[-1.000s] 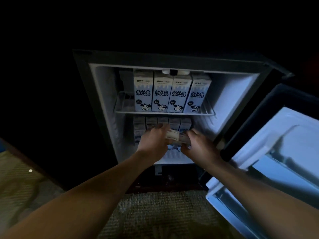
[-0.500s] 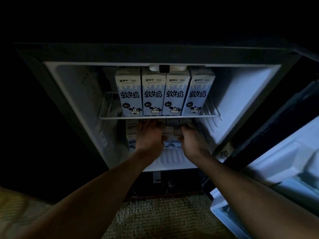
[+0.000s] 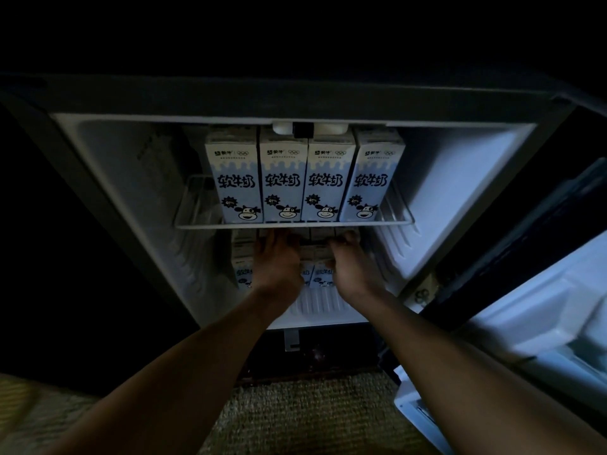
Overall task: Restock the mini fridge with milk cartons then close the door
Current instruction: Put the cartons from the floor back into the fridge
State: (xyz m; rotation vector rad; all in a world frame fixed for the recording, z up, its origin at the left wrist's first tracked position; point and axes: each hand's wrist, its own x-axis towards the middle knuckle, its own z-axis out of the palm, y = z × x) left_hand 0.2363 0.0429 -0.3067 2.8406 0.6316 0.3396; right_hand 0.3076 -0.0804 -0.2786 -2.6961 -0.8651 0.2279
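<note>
The left hand (image 3: 279, 261) and right hand (image 3: 353, 267) are now deeper in the mini fridge (image 3: 131, 178), with fingertips under the front edge of the wire shelf (image 3: 295, 223). The milk carton (image 3: 317, 257), earlier held in front of the lower row, now stands in that row between the hands. Finger posture is lost in shadow. The fridge interior fills more of the view, and the door (image 3: 542, 307) sits nearer the right edge.
</note>
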